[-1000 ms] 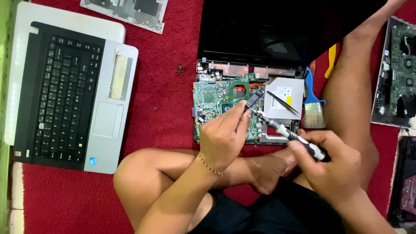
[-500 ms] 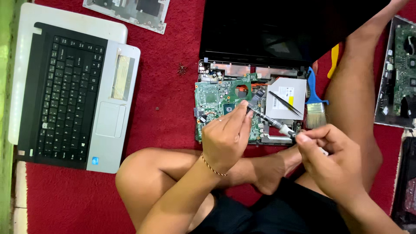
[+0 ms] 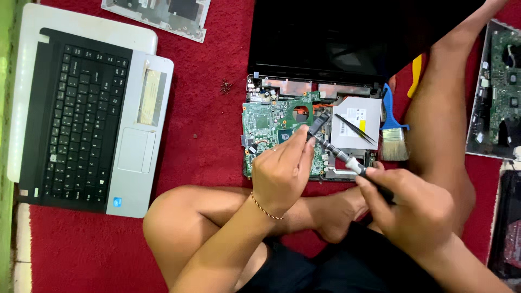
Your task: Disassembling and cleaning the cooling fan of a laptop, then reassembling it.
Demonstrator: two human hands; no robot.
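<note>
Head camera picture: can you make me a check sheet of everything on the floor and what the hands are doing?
Surface: red carpet, pale floor strip at left.
Job's things: opened laptop with green circuit board exposed; screwdriver tip on the board.
Clutter: keyboard cover, grey panel, blue-handled brush, tweezers, loose screws, another board.
Grippers: right hand grips the screwdriver handle; left hand steadies its shaft.
Cables: nothing seen.
Surroundings: the person's crossed legs.

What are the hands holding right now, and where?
Right hand grips the screwdriver by its handle; left hand pinches its shaft near the tip, over the green motherboard.
</note>
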